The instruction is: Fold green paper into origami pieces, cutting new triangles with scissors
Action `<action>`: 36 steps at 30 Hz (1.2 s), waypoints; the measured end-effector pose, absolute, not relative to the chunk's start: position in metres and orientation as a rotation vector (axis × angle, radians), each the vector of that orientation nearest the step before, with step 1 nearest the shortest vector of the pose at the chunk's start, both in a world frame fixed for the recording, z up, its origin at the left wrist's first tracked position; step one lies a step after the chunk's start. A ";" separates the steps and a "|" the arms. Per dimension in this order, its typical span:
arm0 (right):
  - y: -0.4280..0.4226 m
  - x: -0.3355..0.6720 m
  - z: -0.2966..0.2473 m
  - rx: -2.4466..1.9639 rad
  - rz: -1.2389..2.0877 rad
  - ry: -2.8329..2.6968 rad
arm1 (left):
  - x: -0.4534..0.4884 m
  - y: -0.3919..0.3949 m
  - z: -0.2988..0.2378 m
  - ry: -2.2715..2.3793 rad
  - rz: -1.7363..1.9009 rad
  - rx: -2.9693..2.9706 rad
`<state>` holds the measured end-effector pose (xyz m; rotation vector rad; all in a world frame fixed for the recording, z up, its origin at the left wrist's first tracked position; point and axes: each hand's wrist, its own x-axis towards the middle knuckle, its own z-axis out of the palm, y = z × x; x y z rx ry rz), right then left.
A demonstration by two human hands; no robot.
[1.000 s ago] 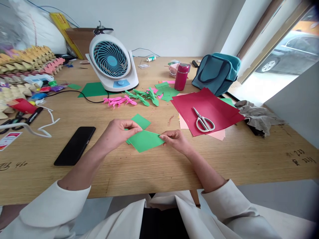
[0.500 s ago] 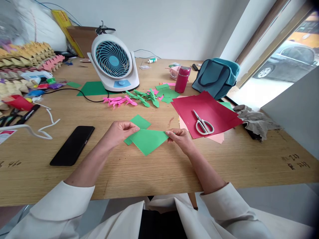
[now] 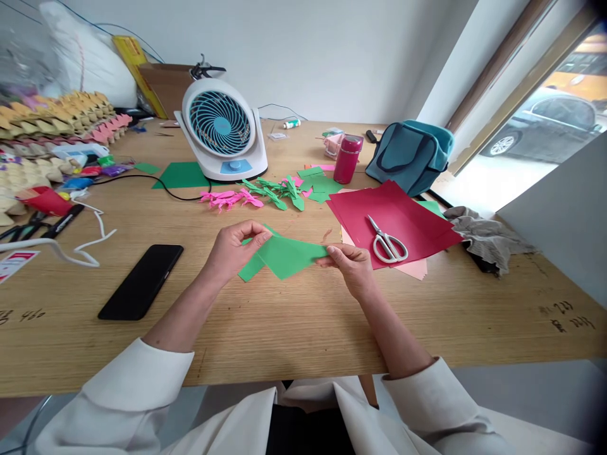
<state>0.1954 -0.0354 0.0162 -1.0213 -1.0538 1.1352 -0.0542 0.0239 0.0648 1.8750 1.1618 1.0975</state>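
Between my hands is a piece of green paper (image 3: 290, 258), its lower corner pointing toward me. My left hand (image 3: 238, 248) pinches the paper's upper left corner between thumb and fingers. At the opposite corner my right hand (image 3: 349, 265) grips it the same way. Another green paper piece (image 3: 251, 268) lies on the table under and left of the held one, partly hidden by it and by my left hand. To the right, white-handled scissors (image 3: 389, 242) rest on red paper sheets (image 3: 415, 218).
A black phone (image 3: 141, 282) lies left of my hands. Pink and green paper cutouts (image 3: 272, 193) sit beyond them, before a white fan (image 3: 222, 136). Farther right stand a red flask (image 3: 348, 159) and a teal bag (image 3: 410, 158). Egg trays (image 3: 61, 117) fill the left back.
The held paper has tilted, its lower corner rising away from me and its right corner shifting slightly right. My left hand has moved a little up and right. Both hands keep their hold.
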 end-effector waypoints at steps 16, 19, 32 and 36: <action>-0.024 0.206 -0.013 -1.641 0.203 -1.906 | -0.100 0.049 -0.012 1.862 0.718 2.333; -0.025 0.208 -0.014 -1.782 0.154 -1.918 | -0.099 0.046 -0.012 1.900 0.643 2.365; -0.029 0.201 -0.011 -1.685 0.089 -1.957 | -0.075 0.036 0.025 2.081 0.114 2.269; -0.029 0.200 -0.011 -1.665 0.098 -1.944 | -0.069 0.046 0.038 2.076 -0.034 2.158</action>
